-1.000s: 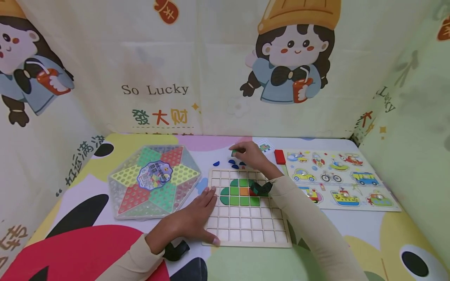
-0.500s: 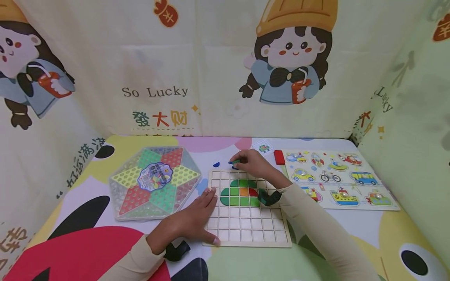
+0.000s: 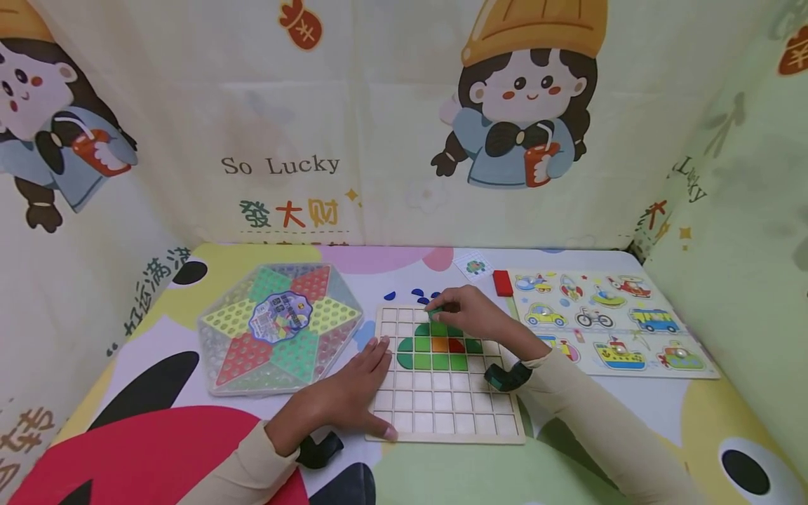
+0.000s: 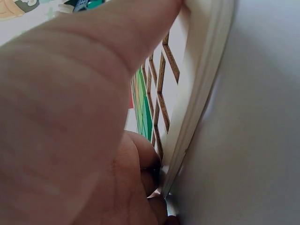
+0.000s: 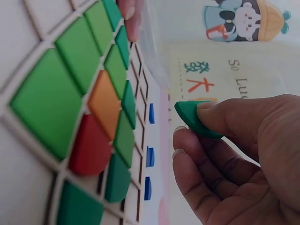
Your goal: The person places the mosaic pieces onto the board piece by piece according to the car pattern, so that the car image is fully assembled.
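Note:
A wooden grid board [image 3: 445,421] lies on the table with green, orange and red tiles [image 3: 440,345] set in its upper rows. My right hand [image 3: 463,313] hovers over the board's top rows and pinches a dark green curved tile [image 5: 194,119] between thumb and fingers. My left hand [image 3: 350,393] rests flat on the board's left edge [image 4: 201,98], fingers straight. Three small blue pieces [image 3: 416,293] lie on the table just beyond the board.
A hexagonal Chinese checkers box [image 3: 278,326] sits left of the board. A vehicle peg puzzle [image 3: 609,322] lies to the right, with a red block [image 3: 502,282] and a small card [image 3: 475,266] near it. Printed cloth walls enclose the table on three sides.
My right hand has drawn back from the loose pieces beyond the board to over its top rows, carrying a green tile. The left hand has stayed put.

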